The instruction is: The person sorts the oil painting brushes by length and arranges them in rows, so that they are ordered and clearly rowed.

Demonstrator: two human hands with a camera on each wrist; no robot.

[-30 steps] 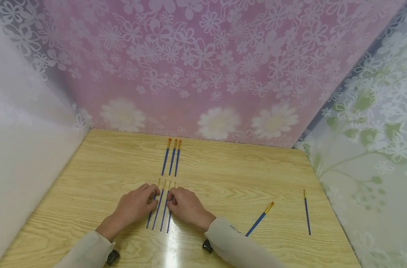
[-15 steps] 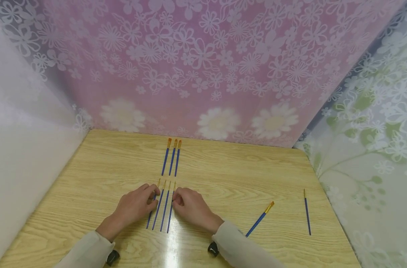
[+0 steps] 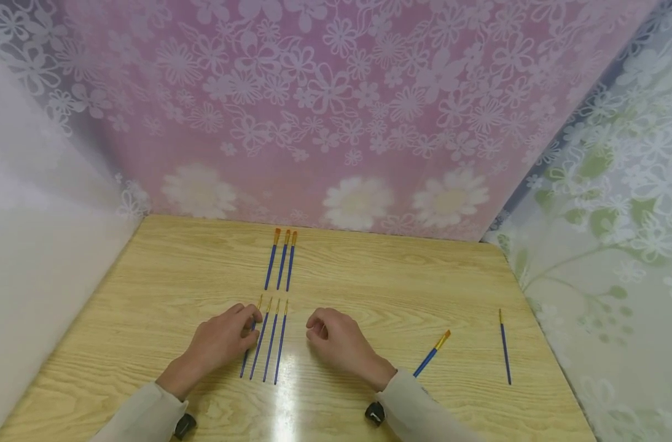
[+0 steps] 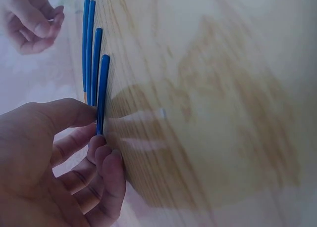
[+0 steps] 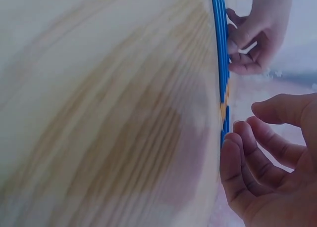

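Observation:
Several thin blue paintbrushes with gold ferrules lie side by side on the wooden table, tips pointing away. At the leftmost paintbrush (image 3: 244, 363) my left hand (image 3: 222, 334) pinches the handle between thumb and fingers, part of it hidden by them. The left wrist view shows that paintbrush (image 4: 103, 73) between thumb and fingertips, with the others beyond it. To the right of the row, apart from the rightmost paintbrush (image 3: 281, 344), is my right hand (image 3: 341, 341). In the right wrist view its thumb and loosely bent fingers (image 5: 260, 162) have a gap between them and hold nothing.
Three wider paintbrushes (image 3: 282, 261) lie behind the row, near the pink floral curtain (image 3: 336, 123). A flat paintbrush (image 3: 432, 354) lies slanted by the right sleeve, which overlaps its handle. One thin paintbrush (image 3: 505, 350) lies near the right edge of the table (image 3: 391, 276).
My right hand has let go of the rightmost paintbrush in the row and moved away to the right. My left hand stays in place at the leftmost one.

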